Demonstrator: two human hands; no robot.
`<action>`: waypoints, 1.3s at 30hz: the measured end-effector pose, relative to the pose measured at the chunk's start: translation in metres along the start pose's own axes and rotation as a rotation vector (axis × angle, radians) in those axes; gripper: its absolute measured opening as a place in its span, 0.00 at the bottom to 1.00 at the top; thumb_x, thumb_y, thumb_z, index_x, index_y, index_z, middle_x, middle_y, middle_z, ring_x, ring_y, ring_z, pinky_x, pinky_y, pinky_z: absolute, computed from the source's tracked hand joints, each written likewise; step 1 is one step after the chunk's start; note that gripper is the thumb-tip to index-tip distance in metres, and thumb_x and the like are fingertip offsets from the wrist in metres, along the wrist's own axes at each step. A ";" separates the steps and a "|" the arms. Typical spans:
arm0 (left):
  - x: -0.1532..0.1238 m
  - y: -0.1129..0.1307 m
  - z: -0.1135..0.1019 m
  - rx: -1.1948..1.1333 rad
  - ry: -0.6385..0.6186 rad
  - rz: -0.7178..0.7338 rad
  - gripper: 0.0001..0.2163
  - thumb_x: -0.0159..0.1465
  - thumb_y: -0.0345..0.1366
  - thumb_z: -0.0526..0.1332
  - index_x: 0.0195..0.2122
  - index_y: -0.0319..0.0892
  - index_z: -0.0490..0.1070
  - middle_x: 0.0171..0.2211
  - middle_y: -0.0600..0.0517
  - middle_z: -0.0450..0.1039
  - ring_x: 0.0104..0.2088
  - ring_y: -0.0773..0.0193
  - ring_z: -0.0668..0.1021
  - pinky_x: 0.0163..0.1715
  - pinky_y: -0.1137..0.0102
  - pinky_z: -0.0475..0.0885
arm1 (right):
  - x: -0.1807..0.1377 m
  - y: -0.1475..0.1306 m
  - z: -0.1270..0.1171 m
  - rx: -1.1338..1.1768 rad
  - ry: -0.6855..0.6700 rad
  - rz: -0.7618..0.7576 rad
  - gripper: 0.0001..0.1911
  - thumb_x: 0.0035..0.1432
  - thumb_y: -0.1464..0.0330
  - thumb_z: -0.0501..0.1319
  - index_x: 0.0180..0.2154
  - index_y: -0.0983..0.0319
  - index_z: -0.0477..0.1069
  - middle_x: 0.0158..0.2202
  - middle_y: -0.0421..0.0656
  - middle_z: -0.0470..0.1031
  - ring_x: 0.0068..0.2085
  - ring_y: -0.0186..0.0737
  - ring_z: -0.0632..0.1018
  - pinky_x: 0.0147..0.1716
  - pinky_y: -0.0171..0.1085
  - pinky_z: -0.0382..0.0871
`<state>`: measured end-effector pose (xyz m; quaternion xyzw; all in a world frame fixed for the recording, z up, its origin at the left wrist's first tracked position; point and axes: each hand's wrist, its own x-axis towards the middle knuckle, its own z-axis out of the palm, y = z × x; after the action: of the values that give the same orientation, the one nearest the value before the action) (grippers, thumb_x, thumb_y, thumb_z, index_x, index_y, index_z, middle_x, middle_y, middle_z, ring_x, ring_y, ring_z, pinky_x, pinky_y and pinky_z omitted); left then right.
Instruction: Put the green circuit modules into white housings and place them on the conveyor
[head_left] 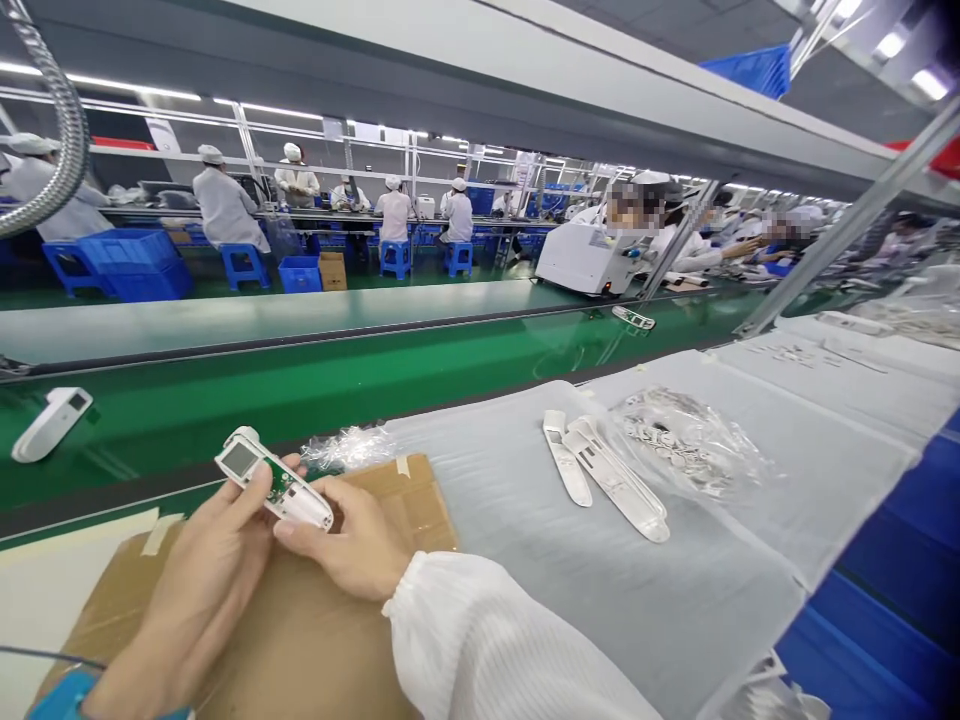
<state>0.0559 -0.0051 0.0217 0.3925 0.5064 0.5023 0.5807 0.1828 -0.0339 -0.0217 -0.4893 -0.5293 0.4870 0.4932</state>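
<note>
Device, a white plastic handheld unit (274,485), lies tilted across both hands above a cardboard sheet (300,640), its small grey display at the upper left and a green circuit board showing through the open body. Left hand (199,560) curls closed around the display end from below, thumb laid over the casing; this looks like a cradle that steadies the unit. Right hand (341,535) is partly closed, pinching the lower end between thumb and bent fingers, and the grip appears chosen to leave the board exposed to view. Right forearm comes in from the lower right in a gathered white smock sleeve (480,640); left wrist enters from the lower left, with a blue cuff or strap (64,697) at the frame edge, exact item unclear. Both elbows are out of frame. Cardboard appears placed as a work pad, beside a white mat (712,600) bearing 2 long white housing pieces (619,480) and a clear plastic bag of small parts (675,440), all within easy reach of the right hand. Green conveyor belt (300,400) runs just beyond, carrying 1 finished-looking white unit (52,425). Across the line, co-workers in white smocks (225,205) sit on blue stools (244,265)
</note>
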 end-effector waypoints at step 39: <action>0.018 -0.009 -0.034 0.442 0.033 0.037 0.14 0.59 0.46 0.60 0.39 0.42 0.74 0.20 0.53 0.70 0.21 0.64 0.71 0.19 0.74 0.60 | 0.043 0.011 -0.104 -1.118 0.352 -0.027 0.08 0.60 0.67 0.60 0.42 0.57 0.74 0.48 0.45 0.75 0.49 0.44 0.74 0.46 0.42 0.64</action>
<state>0.0243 0.0086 0.0035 0.5112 0.6062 0.3962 0.4628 0.2854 0.0132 -0.0265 -0.7421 -0.6220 0.0388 0.2467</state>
